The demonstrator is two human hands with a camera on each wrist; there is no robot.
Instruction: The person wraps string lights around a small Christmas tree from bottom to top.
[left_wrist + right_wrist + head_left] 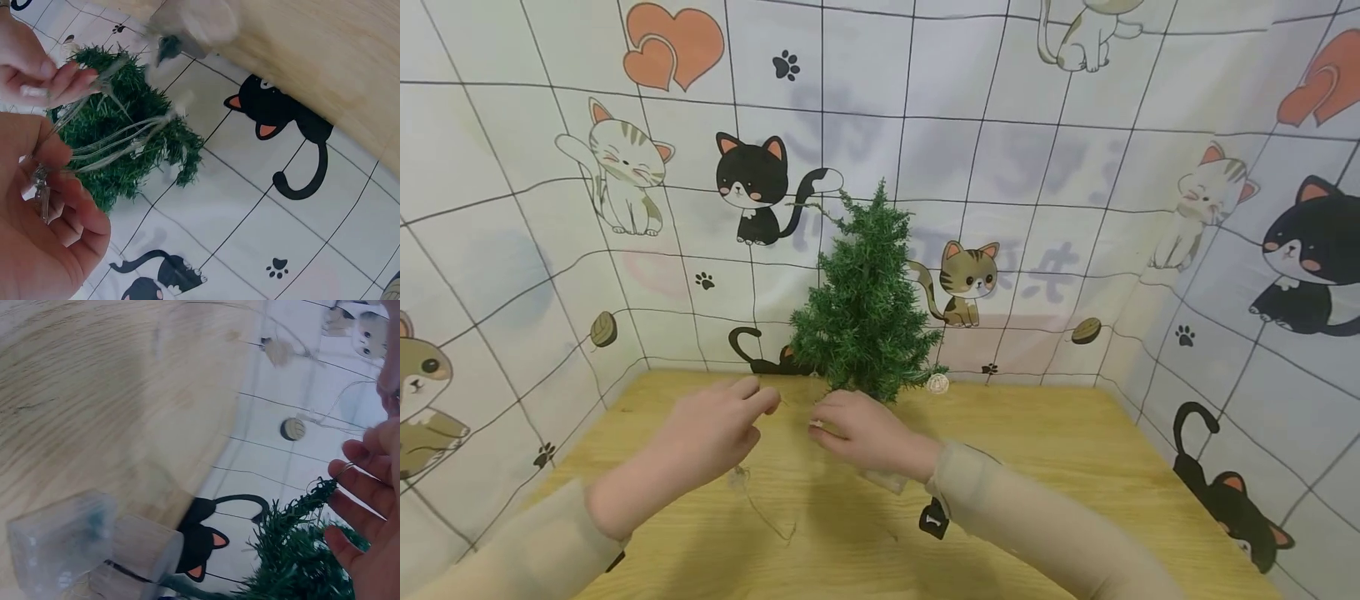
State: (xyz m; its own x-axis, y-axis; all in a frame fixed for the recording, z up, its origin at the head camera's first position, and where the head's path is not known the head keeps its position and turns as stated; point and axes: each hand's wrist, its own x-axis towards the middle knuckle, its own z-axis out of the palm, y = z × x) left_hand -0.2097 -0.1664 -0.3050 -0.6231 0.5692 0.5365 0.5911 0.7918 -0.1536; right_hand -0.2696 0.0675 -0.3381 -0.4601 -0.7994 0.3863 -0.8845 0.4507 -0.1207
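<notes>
A small green artificial Christmas tree [868, 300] stands upright at the back of the table. Curled fingers of my left hand [718, 425], just left of the tree's foot, grip a bunch of thin clear string lights [115, 147]. My right hand [865, 429] is in front of the lowest branches, thumb and fingers pinching part of the same wire. One strand passes across its fingers beside a branch tip [322, 490] in the right wrist view. A loose end of the wire [767, 517] trails on the table below the left hand. The tree's foot is mostly hidden by my right hand.
A clear plastic box [59, 544] lies beside the tree's round wooden base [134, 550]. Near my right cuff is a small black item [934, 518]. White cloth printed with cats [752, 187] surrounds the wooden tabletop [1022, 433] at the back and sides.
</notes>
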